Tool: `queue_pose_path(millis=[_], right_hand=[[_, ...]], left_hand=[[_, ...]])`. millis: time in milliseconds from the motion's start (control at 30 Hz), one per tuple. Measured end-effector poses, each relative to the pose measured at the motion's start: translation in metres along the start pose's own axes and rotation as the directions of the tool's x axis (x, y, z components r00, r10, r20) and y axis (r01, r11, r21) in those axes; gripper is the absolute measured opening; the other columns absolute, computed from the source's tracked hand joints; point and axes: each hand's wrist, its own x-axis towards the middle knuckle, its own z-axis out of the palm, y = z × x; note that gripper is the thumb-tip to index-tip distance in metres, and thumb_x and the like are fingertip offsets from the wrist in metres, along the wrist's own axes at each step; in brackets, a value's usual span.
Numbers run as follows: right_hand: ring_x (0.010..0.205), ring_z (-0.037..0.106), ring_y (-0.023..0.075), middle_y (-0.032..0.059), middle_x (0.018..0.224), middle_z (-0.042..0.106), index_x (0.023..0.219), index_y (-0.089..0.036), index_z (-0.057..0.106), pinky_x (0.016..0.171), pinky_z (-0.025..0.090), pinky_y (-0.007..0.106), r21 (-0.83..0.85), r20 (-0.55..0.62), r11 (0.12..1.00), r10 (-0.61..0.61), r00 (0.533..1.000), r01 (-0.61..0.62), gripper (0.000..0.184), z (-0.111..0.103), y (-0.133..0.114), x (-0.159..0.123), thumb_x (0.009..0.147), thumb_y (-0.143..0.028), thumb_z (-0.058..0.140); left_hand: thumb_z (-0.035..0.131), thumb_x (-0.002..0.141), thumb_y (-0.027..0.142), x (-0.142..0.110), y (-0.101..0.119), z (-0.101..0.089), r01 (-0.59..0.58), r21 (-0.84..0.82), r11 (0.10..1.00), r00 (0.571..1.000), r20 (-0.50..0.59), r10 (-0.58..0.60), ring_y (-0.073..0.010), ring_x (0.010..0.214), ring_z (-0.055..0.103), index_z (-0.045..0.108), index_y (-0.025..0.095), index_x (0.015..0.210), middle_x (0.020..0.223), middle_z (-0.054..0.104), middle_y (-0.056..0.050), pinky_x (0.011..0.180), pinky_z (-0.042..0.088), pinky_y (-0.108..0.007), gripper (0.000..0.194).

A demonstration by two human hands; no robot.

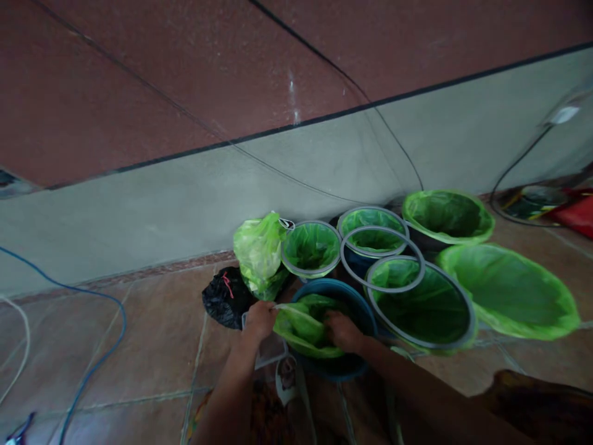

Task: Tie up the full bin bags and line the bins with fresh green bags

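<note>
A green plastic bag (301, 327) hangs partly inside a blue bin (361, 309) on the floor in front of me. My left hand (260, 318) pinches the bag's edge at the bin's left side. My right hand (341, 330) reaches into the bag's mouth, and its fingers are partly hidden by the plastic, so their grip does not show. Right of the bin stands a larger bin lined with green plastic (419, 303), held by a grey ring. A loose grey ring (421, 259) lies tilted across the bins.
More bins with green liners (311, 247) stand along the wall and to the right (514, 290). A tied green bag (259, 250) and a black bag (227, 300) sit at the left. A blue hose (123, 327) runs over the tiles; a black cable (514, 164) hangs at right.
</note>
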Motion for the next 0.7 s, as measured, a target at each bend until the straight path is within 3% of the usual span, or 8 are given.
queue_pose_path(millis=[133, 267, 333, 400, 500, 567, 633, 700], right_hand=[[0.084, 0.065, 0.019, 0.0085, 0.088, 0.07, 0.093, -0.015, 0.067, 0.079, 0.045, 0.029, 0.072, -0.139, 0.994, 0.093, 0.986, -0.084, 0.026, -0.038, 0.01, 0.007, 0.091, -0.023, 0.042], [0.065, 0.059, 0.0144, 0.0013, 0.071, 0.065, 0.09, -0.018, 0.066, 0.066, 0.043, 0.025, 0.275, -0.325, 0.961, 0.121, 0.938, -0.029, 0.027, -0.084, 0.005, 0.011, 0.09, -0.031, 0.043], [0.057, 0.056, 0.0128, -0.0007, 0.064, 0.062, 0.086, -0.018, 0.067, 0.058, 0.041, 0.023, 0.382, -0.277, 0.921, 0.197, 0.94, -0.08, 0.025, -0.099, 0.0, 0.013, 0.088, -0.031, 0.045], [0.058, 0.057, 0.0124, -0.0003, 0.062, 0.062, 0.078, -0.017, 0.067, 0.056, 0.039, 0.022, 0.335, -0.191, 0.929, 0.233, 0.954, -0.16, 0.019, -0.108, -0.004, 0.016, 0.083, -0.025, 0.05], [0.067, 0.06, 0.0134, 0.0018, 0.067, 0.066, 0.072, -0.017, 0.069, 0.062, 0.04, 0.022, 0.147, -0.158, 0.971, 0.21, 0.965, -0.188, 0.014, -0.115, -0.01, 0.018, 0.077, -0.017, 0.056], [0.068, 0.06, 0.0135, 0.0016, 0.068, 0.068, 0.076, -0.017, 0.071, 0.063, 0.04, 0.023, 0.145, -0.153, 0.976, 0.183, 0.971, -0.161, 0.015, -0.116, -0.014, 0.018, 0.078, -0.018, 0.056], [0.067, 0.06, 0.0137, 0.0014, 0.069, 0.068, 0.079, -0.017, 0.072, 0.064, 0.041, 0.024, 0.194, -0.143, 0.974, 0.142, 0.979, -0.113, 0.017, -0.115, -0.015, 0.019, 0.079, -0.02, 0.055], [0.07, 0.062, 0.0149, 0.0028, 0.076, 0.071, 0.088, -0.016, 0.073, 0.067, 0.044, 0.025, 0.26, -0.147, 0.964, 0.091, 0.985, -0.05, 0.02, -0.112, -0.01, 0.019, 0.081, -0.025, 0.057]], left_hand=[[0.049, 0.089, 0.025, 0.002, -0.006, 0.002, 0.077, 0.105, 0.992, 0.997, -0.01, -0.076, -0.0221, 0.108, 0.066, 0.073, 0.016, 0.1, 0.112, 0.073, -0.014, 0.09, 0.047, -0.027, 0.028], [0.046, 0.086, 0.018, 0.0, -0.007, 0.002, 0.106, 0.117, 0.987, 0.993, 0.036, -0.111, -0.0283, 0.109, 0.067, 0.072, 0.016, 0.104, 0.113, 0.072, -0.017, 0.088, 0.051, -0.036, 0.031], [0.044, 0.085, 0.014, -0.002, -0.003, 0.001, 0.084, 0.132, 0.988, 0.995, 0.034, -0.09, -0.0304, 0.112, 0.065, 0.07, 0.015, 0.11, 0.115, 0.07, -0.018, 0.09, 0.05, -0.039, 0.035], [0.047, 0.08, 0.009, -0.003, 0.005, -0.002, 0.054, 0.129, 0.99, 0.998, -0.022, -0.052, -0.032, 0.119, 0.06, 0.062, 0.015, 0.125, 0.127, 0.065, -0.018, 0.094, 0.049, -0.043, 0.047], [0.059, 0.073, 0.012, -0.004, 0.026, -0.004, -0.155, 0.036, 0.987, 0.979, -0.125, 0.158, -0.0311, 0.135, 0.045, 0.043, 0.02, 0.144, 0.151, 0.045, -0.015, 0.107, 0.04, -0.047, 0.074], [0.066, 0.071, 0.019, -0.002, 0.045, -0.002, -0.359, -0.061, 0.931, 0.923, -0.171, 0.345, -0.0265, 0.14, 0.039, 0.04, 0.023, 0.146, 0.155, 0.041, -0.01, 0.114, 0.033, -0.043, 0.079], [0.065, 0.076, 0.027, 0.002, 0.062, 0.002, -0.482, -0.129, 0.866, 0.869, -0.193, 0.455, -0.0232, 0.133, 0.047, 0.049, 0.023, 0.14, 0.144, 0.054, -0.008, 0.113, 0.034, -0.039, 0.066], [0.056, 0.085, 0.03, 0.008, 0.075, 0.007, -0.508, -0.153, 0.847, 0.858, -0.17, 0.484, -0.0208, 0.115, 0.06, 0.064, 0.023, 0.121, 0.12, 0.07, -0.006, 0.105, 0.04, -0.035, 0.037]])
